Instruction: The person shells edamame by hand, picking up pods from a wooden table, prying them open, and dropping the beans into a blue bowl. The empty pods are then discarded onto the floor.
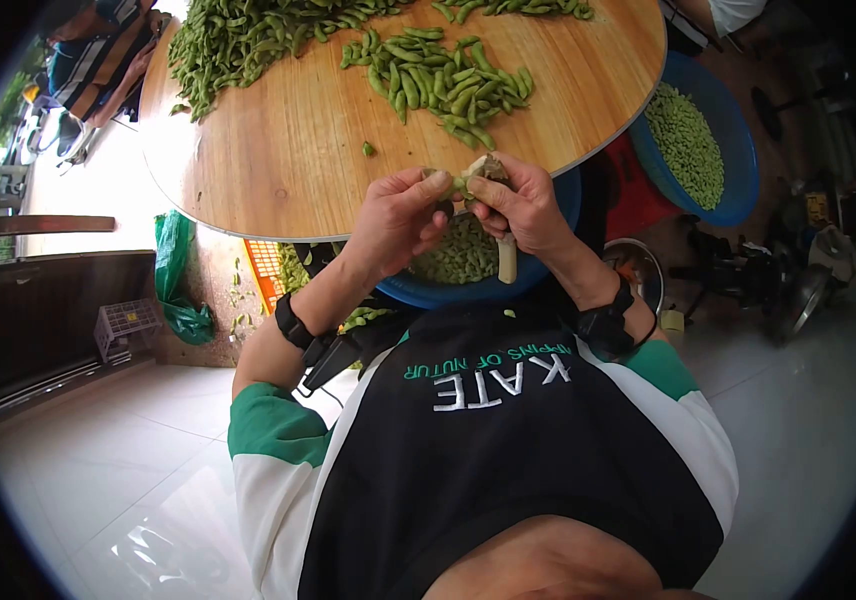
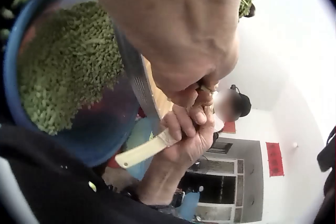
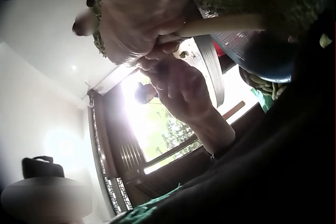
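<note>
My left hand [image 1: 398, 212] and right hand [image 1: 533, 208] meet just off the near edge of the round wooden table [image 1: 278, 165]. Between their fingertips is a small green soybean pod [image 1: 460, 186], pinched by the left thumb and fingers and mostly covered. Curled right fingers also grip a knife by its cream handle [image 1: 508, 258], which points down toward me; its blade is largely hidden by the fingers. In the left wrist view the handle [image 2: 144, 151] sticks out below the right hand. Under both hands stands a blue basin [image 2: 14, 77] with shelled green beans [image 2: 68, 61].
A loose heap of pods [image 1: 448, 82] and a larger pile [image 1: 233, 50] lie on the table. Another blue basin [image 1: 743, 150] of shelled beans stands at right. An orange basket [image 1: 264, 268] and green plastic bag [image 1: 176, 280] are at left. Another person [image 1: 98, 60] sits beyond.
</note>
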`<action>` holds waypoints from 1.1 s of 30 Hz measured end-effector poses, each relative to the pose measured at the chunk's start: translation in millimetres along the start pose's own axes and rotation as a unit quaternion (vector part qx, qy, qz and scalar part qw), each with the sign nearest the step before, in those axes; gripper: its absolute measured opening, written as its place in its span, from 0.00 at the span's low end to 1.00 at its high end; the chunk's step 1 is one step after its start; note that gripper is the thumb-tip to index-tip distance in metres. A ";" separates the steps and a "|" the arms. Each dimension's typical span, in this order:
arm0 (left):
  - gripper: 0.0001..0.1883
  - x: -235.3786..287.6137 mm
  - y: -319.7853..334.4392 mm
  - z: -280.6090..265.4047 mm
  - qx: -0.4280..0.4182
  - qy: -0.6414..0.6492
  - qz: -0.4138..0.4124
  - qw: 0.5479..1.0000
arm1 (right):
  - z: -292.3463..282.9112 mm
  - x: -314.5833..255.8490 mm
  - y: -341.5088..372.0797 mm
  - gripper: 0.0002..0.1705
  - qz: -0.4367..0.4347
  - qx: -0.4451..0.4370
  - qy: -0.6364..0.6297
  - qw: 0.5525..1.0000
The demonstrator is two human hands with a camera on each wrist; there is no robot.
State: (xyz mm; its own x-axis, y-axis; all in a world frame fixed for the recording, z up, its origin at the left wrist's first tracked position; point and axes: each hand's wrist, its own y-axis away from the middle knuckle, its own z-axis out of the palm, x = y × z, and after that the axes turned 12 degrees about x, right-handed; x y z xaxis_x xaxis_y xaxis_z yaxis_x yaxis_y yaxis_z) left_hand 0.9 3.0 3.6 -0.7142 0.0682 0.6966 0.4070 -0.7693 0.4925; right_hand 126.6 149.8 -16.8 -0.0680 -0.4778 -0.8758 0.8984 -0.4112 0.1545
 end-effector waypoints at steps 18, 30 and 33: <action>0.12 0.7 -1.9 -0.6 -0.009 -0.009 -0.099 0.995 | -0.9 -0.4 -0.6 0.04 0.037 0.000 -0.031 0.999; 0.06 13.7 5.0 8.1 -0.046 -0.200 0.055 0.977 | -4.1 -5.2 2.3 0.05 0.096 -0.056 -0.090 0.990; 0.06 13.7 9.3 13.6 -0.036 -0.260 0.107 0.959 | -0.2 -6.4 8.6 0.05 0.072 -0.033 -0.078 0.994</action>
State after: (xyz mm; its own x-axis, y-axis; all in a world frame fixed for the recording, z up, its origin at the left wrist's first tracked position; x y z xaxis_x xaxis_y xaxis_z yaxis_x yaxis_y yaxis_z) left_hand 2.6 5.4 24.9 -0.2305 0.1980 0.9527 0.4586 -0.8414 0.2858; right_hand 134.9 149.6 -10.0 0.0006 -0.6444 -0.7647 0.9296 -0.2814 0.2379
